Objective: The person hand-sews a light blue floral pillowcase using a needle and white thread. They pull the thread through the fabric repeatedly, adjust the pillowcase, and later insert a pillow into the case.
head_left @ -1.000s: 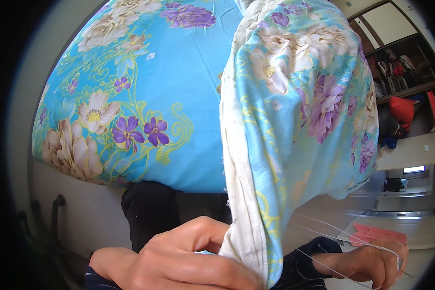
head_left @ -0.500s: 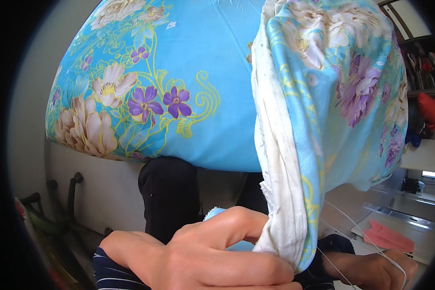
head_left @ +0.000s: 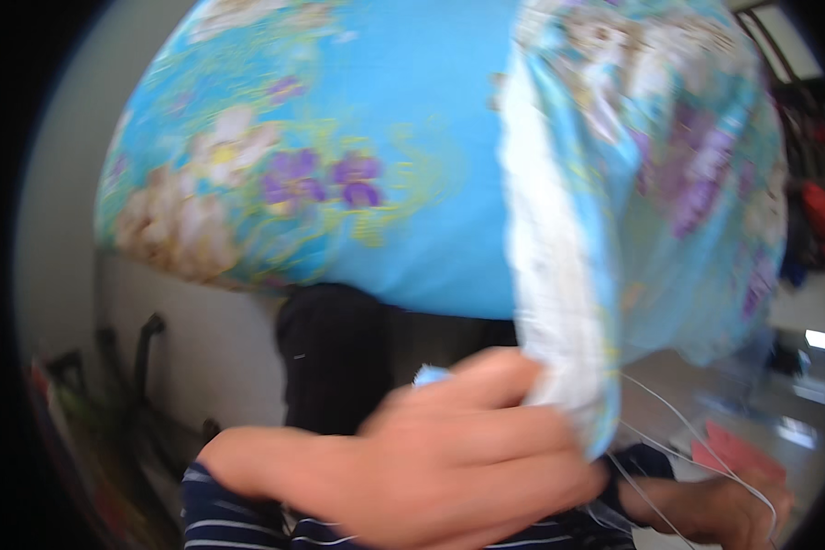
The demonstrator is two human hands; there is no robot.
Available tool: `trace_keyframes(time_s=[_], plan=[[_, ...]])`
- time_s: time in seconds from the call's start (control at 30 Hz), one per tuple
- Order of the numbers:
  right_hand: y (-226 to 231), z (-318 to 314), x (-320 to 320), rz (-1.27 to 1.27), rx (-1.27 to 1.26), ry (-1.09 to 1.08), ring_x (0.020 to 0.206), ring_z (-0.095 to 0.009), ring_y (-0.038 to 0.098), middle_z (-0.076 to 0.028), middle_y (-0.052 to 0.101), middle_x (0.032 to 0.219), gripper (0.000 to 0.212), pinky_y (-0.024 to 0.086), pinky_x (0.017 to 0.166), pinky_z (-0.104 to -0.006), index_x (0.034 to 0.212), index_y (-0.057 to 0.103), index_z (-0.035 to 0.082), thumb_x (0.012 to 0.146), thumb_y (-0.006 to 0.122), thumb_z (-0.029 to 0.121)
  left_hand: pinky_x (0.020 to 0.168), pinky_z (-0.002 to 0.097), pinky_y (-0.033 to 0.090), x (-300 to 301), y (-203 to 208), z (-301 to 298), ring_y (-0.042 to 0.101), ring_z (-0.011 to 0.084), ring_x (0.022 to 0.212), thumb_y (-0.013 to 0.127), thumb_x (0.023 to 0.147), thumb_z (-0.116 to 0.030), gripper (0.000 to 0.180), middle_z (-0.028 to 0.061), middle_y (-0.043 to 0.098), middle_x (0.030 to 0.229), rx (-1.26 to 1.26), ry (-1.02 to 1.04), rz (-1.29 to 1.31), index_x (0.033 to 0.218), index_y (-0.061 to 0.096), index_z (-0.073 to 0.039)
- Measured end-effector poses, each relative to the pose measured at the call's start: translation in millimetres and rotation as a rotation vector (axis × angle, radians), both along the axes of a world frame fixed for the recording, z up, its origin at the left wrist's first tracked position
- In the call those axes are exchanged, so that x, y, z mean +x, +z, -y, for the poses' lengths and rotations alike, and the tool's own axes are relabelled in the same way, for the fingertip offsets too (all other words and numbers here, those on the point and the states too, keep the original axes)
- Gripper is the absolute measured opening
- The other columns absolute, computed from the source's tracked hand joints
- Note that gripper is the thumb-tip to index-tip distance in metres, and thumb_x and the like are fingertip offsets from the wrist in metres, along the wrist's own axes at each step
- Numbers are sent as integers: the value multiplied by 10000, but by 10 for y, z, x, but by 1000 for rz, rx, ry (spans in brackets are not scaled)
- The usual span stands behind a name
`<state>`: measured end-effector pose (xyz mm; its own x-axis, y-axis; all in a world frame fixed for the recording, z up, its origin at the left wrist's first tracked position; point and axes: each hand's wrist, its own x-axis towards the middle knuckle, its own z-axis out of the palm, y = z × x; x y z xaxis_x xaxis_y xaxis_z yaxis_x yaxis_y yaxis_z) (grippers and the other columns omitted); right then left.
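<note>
A large blue floral cloth [head_left: 412, 247] is spread in front of me, with purple and cream flowers. Its right part is folded over, and a white cloth layer [head_left: 559, 247] shows along the folded edge. My left hand [head_left: 477, 449], blurred by motion, is closed on the lower end of that white edge. Fine white thread [head_left: 665, 399] runs from beside the edge to my right hand [head_left: 752, 509] at the lower right. The fingers there look curled, with the thread passing around them; their tips are not clearly visible, nor is any needle.
My knee in black trousers [head_left: 335, 357] is under the cloth's near edge. Dark chair legs [head_left: 147, 357] stand at left. A pink-red piece [head_left: 738, 454] lies on the shiny floor near my right hand, and cluttered shelves [head_left: 807, 119] stand at far right.
My left hand and the white edge it grips have shifted up and to the right in view. The whole cloth appears slightly displaced and blurred. My right hand has hardly moved.
</note>
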<state>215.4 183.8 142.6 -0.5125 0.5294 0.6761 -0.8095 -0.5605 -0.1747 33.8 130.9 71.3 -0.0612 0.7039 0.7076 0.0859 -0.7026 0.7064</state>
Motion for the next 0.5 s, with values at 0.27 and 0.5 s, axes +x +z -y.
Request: trace_keyframes(time_s=[0.27,0.5], plan=[[11,74,-63,-59,32,-45,699,-273,605,-155,595,791,107,506,603,-340,770,614,-30,812,515,-22,663,330,431,-48,233,413,576,185,627,666,698,-58,39,59,610,696,-152,105,446,700,642,-26],[-31,41,-181,-148,106,-298,707,-263,607,-148,596,777,160,506,608,-337,742,614,-18,827,480,-37,668,325,431,-191,176,357,570,174,590,671,683,-56,54,63,597,648,-4,66,194,671,635,-18]])
